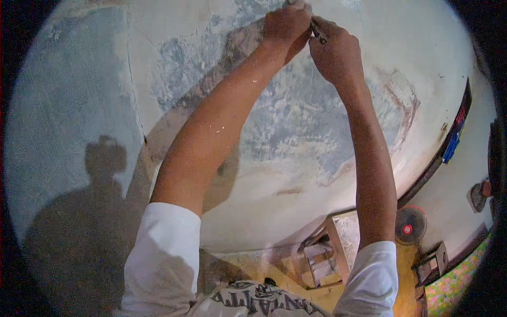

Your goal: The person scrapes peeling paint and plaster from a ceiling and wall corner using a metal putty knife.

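Your right hand (338,53) and left hand (287,24) are both clenched on a thin scraper (318,31) pressed high against the flaking wall (296,121); push too hard and it may slip.

Left hand (285,24) and right hand (334,53): raised against peeling wall (296,127), jointly gripping slim dark tool (318,31), possibly a scraper. Fan (410,224) below.
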The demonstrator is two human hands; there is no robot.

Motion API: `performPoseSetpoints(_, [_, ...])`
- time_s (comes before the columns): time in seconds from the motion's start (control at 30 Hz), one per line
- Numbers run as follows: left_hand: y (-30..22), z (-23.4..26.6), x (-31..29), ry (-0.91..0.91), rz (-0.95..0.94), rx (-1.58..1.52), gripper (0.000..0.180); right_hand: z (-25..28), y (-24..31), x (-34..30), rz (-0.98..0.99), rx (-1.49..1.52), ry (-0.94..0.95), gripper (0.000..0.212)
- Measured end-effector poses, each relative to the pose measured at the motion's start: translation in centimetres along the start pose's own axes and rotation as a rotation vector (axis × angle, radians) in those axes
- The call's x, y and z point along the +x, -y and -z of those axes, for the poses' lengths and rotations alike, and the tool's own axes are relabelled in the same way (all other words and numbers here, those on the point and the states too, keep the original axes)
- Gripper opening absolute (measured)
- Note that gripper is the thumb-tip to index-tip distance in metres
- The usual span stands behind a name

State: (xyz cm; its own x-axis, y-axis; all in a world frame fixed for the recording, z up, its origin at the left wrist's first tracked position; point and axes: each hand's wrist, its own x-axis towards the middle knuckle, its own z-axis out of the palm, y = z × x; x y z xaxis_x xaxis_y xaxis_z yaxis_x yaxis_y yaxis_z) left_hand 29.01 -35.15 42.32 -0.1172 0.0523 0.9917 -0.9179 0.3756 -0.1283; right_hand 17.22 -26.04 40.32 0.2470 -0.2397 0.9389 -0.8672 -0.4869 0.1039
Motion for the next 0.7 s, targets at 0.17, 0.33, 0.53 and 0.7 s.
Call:
performPoseSetpoints(0.17, [-0.7,1.4,-0.8,0.169,0.016,-0.127,0.022,-1.0,-1.3,-0.8,0.09,0.025,-0.072,0.027])
performPoseSetpoints(0.33, [-0.6,0.9,-0.6,0.017,-0.008,-0.024,0.024,-1.2,-1.0,-1.3,-0.024,0.118,-0.049,0.034])
performPoseSetpoints(0.53, [-0.1,0.0,-0.2,0.095,0.035,-0.116,0.024,0.1,-1.2,-0.2,-0.012,0.066,-0.024,0.035])
performPoseSetpoints(0.7, [0.4,-1.1,-1.3,-0.064,-0.065,-0.122,0.023,-1.4,-1.3,-0.9,0.059,0.055,-0.074,0.03])
